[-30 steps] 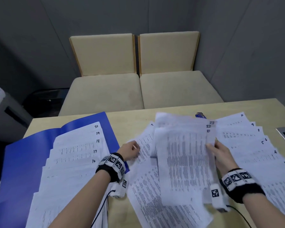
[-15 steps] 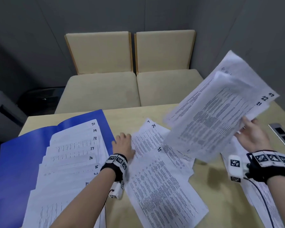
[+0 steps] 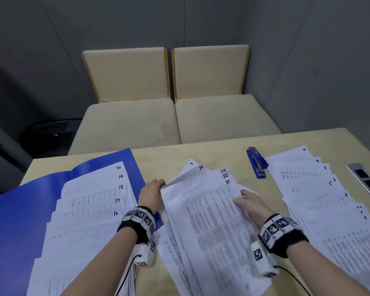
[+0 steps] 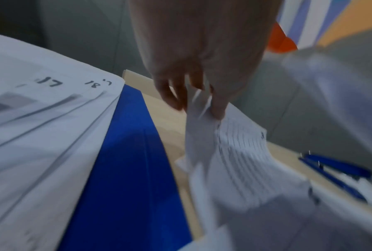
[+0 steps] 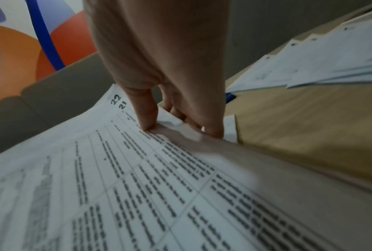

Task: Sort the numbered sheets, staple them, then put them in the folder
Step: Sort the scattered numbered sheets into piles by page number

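At the middle of the table (image 3: 212, 149), between the open blue folder (image 3: 19, 212) and the stapler (image 3: 257, 162), the left hand (image 3: 151, 194) is pinching and the right hand (image 3: 249, 205) is gripping opposite edges of the fanned sheets (image 3: 203, 212) numbered 21 to 24.

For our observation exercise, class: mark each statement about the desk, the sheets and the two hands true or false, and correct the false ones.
1. The stapler lies on the table with no hand on it. True.
2. Sheets 16 to 20 lie on the open blue folder. True.
3. The right hand is empty. False: it holds the middle sheets, its thumb on the sheet numbered 21.
4. The left hand rests on the folder. False: its grip is on the middle sheets' left edge.
5. Sheet 10 lies right of the stapler. True.
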`<state>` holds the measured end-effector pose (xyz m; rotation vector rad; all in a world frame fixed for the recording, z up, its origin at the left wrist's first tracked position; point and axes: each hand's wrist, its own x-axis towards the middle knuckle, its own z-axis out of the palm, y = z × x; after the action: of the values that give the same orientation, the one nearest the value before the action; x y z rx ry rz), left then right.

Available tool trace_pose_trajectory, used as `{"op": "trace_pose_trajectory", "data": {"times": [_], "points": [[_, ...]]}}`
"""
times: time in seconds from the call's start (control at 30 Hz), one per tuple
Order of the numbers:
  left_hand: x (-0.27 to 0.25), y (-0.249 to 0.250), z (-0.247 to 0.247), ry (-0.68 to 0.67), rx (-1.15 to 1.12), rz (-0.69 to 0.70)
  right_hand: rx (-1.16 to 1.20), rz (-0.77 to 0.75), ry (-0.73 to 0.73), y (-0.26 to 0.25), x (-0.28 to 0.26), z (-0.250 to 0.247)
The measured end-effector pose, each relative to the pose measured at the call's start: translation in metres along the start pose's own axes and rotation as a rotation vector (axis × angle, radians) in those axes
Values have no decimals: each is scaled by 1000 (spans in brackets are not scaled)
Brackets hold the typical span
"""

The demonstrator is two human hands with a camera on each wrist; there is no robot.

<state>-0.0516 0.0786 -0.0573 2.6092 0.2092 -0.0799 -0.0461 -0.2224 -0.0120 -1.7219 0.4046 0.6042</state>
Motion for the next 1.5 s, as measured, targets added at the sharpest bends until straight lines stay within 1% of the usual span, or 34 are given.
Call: {"op": "trace_pose_trajectory", "data": {"times": [0.07, 0.1, 0.2, 0.3, 0.33, 0.43, 0.47, 0.5, 0.53, 0.6, 0.63, 0.67, 0.7, 0.73, 0.77, 0.8, 0.83, 0.9, 0.97, 1.07, 1.13, 1.27, 1.33, 1.4, 1.43, 1.5], "points": [[0, -2, -7, -31, -268, -36, -4, 8, -16, 2, 6, 10], [1, -4, -10, -36, -368, -48, 2, 22, -18, 2, 8, 14], [2, -9, -21, -62, -577, -81, 0, 16, -6, 1, 13, 21], [4, -11, -27, -125, -722, -71, -29, -23, 78, -5, 14, 25], [4, -10, -29, -153, -760, -69, -34, -53, 85, -6, 14, 26], [5, -9, -34, -224, -783, -48, 18, -73, 99, -9, 20, 27], [6, -8, -35, -228, -789, -48, 33, -81, 112, -8, 23, 26], [5, -6, -35, -204, -814, -64, 31, -89, 130, -9, 25, 24], [5, -3, -34, -152, -849, -116, 36, -103, 154, -12, 24, 23], [4, -1, -29, -67, -940, -330, 104, -123, 201, -14, 20, 15], [2, -1, -25, -83, -965, -422, 152, -124, 220, -14, 17, 10], [-1, 0, -20, -151, -949, -471, 206, -128, 232, -9, 18, 5], [-5, 0, -16, -263, -859, -455, 241, -121, 234, -6, 18, -1], [-11, 2, -12, -393, -703, -384, 260, -121, 237, -1, 18, -5], [-19, 4, -7, -492, -518, -269, 277, -119, 239, 1, 16, -7], [-24, 4, -2, -517, -360, -151, 304, -123, 249, 3, 14, -11], [-27, 4, 3, -490, -275, -75, 335, -134, 253, 2, 11, -13], [-30, 4, 7, -426, -260, -12, 404, -151, 281, -4, 8, -21], [-29, 1, 3, -394, -312, -24, 494, -176, 329, -13, 7, -39], [-24, -11, -14, -338, -298, -16, 627, -246, 355, -29, -2, -77], [-17, -22, -27, -314, -320, -28, 670, -302, 333, -37, -9, -103], [-9, -38, -45, -266, -361, -60, 768, -411, 210, -37, -16, -142], [-7, -41, -50, -246, -361, -69, 788, -412, 170, -37, -19, -144], [-6, -42, -51, -237, -369, -77, 786, -385, 120, -37, -23, -133], [-5, -42, -51, -238, -373, -78, 749, -373, 102, -37, -25, -123], [-5, -38, -50, -242, -381, -76, 590, -302, 107, -35, -25, -97]]}}
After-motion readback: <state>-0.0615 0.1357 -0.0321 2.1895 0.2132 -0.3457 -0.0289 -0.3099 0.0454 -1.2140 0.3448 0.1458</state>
